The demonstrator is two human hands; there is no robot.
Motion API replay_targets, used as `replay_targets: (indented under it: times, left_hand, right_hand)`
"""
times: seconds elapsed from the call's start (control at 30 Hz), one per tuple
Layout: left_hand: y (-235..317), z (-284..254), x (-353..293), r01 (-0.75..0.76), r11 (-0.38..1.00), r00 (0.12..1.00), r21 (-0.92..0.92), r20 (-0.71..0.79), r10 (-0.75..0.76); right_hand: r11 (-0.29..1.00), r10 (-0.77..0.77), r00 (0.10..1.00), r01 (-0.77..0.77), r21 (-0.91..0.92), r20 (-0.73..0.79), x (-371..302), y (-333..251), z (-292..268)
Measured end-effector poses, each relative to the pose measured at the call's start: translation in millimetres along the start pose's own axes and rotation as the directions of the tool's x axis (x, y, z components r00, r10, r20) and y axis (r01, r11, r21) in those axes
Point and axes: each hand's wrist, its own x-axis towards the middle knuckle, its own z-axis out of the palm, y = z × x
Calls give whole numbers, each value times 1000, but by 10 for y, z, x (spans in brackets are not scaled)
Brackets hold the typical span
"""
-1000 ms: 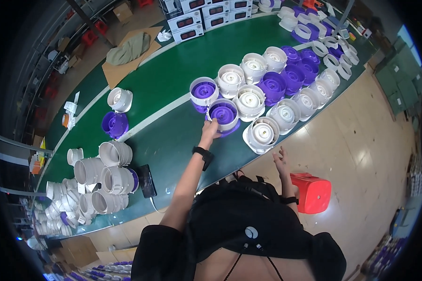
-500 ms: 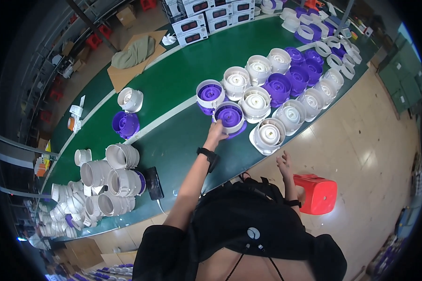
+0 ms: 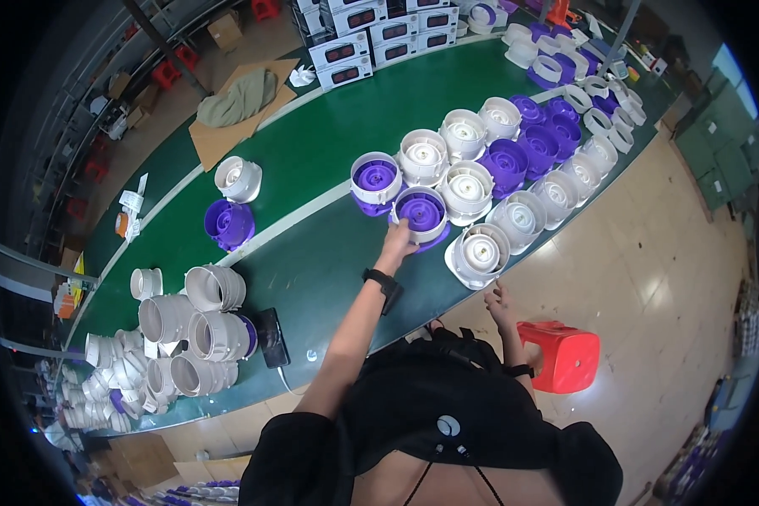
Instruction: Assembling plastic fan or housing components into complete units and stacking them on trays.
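Observation:
My left hand [image 3: 399,243] is closed on the near rim of a white ring [image 3: 431,239], which sits around a purple round housing [image 3: 419,214] on the green table. Just beyond it stands another purple housing with a white ring [image 3: 376,176]. My right hand [image 3: 499,305] hangs at the table's edge with nothing in it, its fingers loosely apart. Nearest to that hand is a white round housing [image 3: 481,254] with a square base. More white housings [image 3: 466,191] and purple housings [image 3: 506,164] stand in rows to the right.
White rings are stacked at the left [image 3: 215,335], beside a black phone [image 3: 272,339] on a cable. A white housing [image 3: 238,180] and a purple one [image 3: 228,222] stand farther off. Boxes [image 3: 346,61] are piled at the back. A red stool [image 3: 567,357] stands right of me.
The view has shifted slightly. My left hand stays on the white ring's rim. My right hand has come a little nearer to the closest white housing.

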Motion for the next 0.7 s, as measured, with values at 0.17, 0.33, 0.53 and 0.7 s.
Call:
replay_targets:
  times: [0.17,0.33,0.53,0.7]
  left_hand:
    - [129,32,-4,65,997,995,44,79,-69]
    - [195,-446,124,-66,998,909,2,-412,61]
    - [196,-723,455,-184,983,929,28,-323,183]
    - [180,-707,520,-236,971,928,25,-291,233]
  right_hand:
    - [999,26,1000,-27,29,9,107,165,-8]
    - [998,29,999,-27,62,-37,-14,220,-29]
    - [997,67,996,-69,-19,-58,-149,430,-185]
    - [992,120,988,-122,-15,-97,-230,391,-284]
